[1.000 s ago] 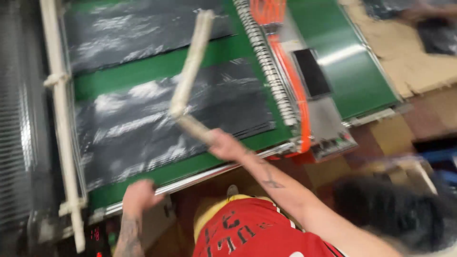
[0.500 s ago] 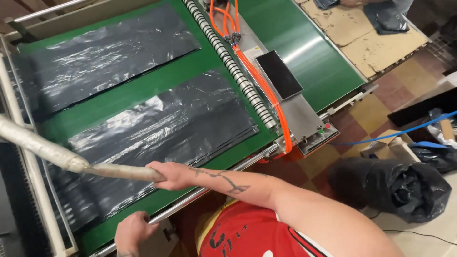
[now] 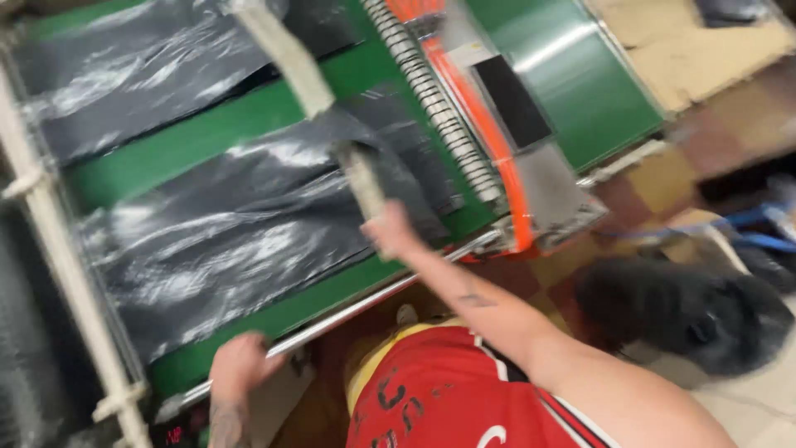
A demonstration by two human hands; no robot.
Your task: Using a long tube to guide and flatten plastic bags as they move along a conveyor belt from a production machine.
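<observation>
My right hand [image 3: 390, 234] grips the end of a long pale stick [image 3: 286, 54] that reaches up and left across a green conveyor belt [image 3: 207, 133]. Two sheets of shiny black plastic film lie on the belt: a near sheet [image 3: 240, 241] under the stick and a far sheet [image 3: 124, 75] at the top left. Part of the near sheet seems to drape over the stick's middle. My left hand [image 3: 240, 369] rests on the metal front rail [image 3: 365, 303] of the machine. The frame is blurred by motion.
A row of white rollers [image 3: 431, 91] and an orange hose [image 3: 489, 141] run beside the belt. A second green belt [image 3: 572, 75] lies to the right. A full black bag [image 3: 688, 311] sits on the floor at the right, cardboard [image 3: 688, 58] beyond it.
My right hand has swung the stick from pointing left across the near sheet to pointing up and away over the belt. My left hand stays on the front rail.
</observation>
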